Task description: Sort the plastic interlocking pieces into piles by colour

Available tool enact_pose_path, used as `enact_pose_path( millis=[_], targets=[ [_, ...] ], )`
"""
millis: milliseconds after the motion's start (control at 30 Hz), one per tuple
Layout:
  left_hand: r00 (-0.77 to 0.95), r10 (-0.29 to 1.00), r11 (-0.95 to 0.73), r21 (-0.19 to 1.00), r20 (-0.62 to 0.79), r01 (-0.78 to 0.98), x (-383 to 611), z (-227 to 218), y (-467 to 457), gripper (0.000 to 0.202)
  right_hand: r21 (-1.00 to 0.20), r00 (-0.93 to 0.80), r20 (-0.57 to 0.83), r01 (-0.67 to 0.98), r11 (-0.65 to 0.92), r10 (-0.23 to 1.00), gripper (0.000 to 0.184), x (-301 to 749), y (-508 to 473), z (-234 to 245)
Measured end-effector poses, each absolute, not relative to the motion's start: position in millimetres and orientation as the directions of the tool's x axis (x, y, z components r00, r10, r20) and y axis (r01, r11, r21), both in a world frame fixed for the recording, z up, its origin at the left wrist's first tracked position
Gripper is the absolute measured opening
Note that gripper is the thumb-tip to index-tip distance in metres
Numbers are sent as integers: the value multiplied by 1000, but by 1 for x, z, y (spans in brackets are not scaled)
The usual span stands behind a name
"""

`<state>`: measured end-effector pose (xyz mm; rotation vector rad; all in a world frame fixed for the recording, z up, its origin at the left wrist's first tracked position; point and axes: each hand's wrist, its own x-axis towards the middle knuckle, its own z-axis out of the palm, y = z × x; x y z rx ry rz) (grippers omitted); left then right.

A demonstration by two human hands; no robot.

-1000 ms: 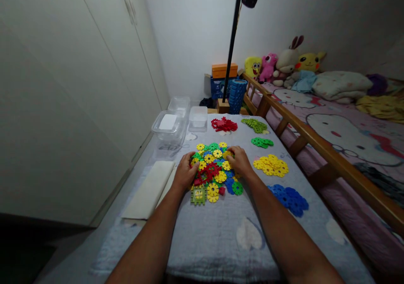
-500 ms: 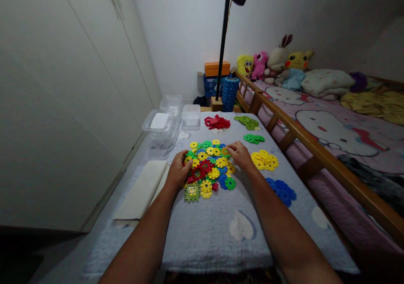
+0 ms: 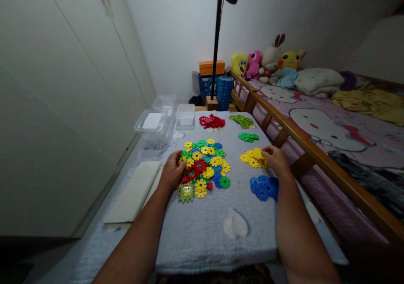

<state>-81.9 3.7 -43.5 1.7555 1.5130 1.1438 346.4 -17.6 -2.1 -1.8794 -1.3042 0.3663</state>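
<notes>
A mixed pile of flower-shaped plastic building discs [image 3: 216,161], in yellow, green and blue, lies mid-table with red square pieces [image 3: 195,170] on it. My left hand [image 3: 172,170] rests against the pile's left edge, thumb and fingers apart, holding nothing visible. At the right, my right hand [image 3: 277,160] is at the heap of yellow discs [image 3: 252,157], its fingertips pinched on a yellow disc at the near-right side. Part of that disc is hidden by the fingers. Below the right wrist sits a heap of blue discs [image 3: 262,187], partly covered by the forearm.
Red pieces [image 3: 212,121], light-green pieces [image 3: 241,121] and green discs [image 3: 248,137] form separate heaps at the back. Clear plastic containers [image 3: 150,124] stand at the back left, near a flat cream-coloured folder [image 3: 134,191]. A wooden bed rail [image 3: 284,132] runs along the right.
My right hand has moved right, from the mixed pile to the yellow heap. My left hand stays at the pile's left edge. The view has shifted slightly.
</notes>
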Motion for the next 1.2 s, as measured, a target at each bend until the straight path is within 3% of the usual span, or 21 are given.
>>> enact_pose_path(
  millis=[200, 333, 500, 600, 800, 1200],
  targets=[
    [3, 970, -214, 842, 245, 495, -82, -44, 4, 47, -612, 387, 287, 778, -144, 876, 13, 335, -13, -2],
    [-2, 971, -208, 846, 240, 491, -83, -44, 4, 47, -607, 412, 272, 775, -177, 870, 16, 340, -21, 9],
    [-7, 974, -194, 848, 227, 493, -82, -43, 4, 48, -539, 182, 158, 840, -70, 970, 19, 338, -58, 17],
    [-1, 976, -191, 853, 218, 486, -81, -43, 3, 49, -443, 83, 155, 897, -6, 984, 21, 326, -88, 4],
    [-5, 977, -187, 864, 214, 467, -81, -43, 4, 47, -310, 126, 231, 950, -49, 965, 36, 307, -122, -27],
    [-23, 977, -177, 872, 210, 456, -82, -45, 4, 48, -369, -105, 158, 916, 158, 982, 25, 311, -121, -13]
  ],
)
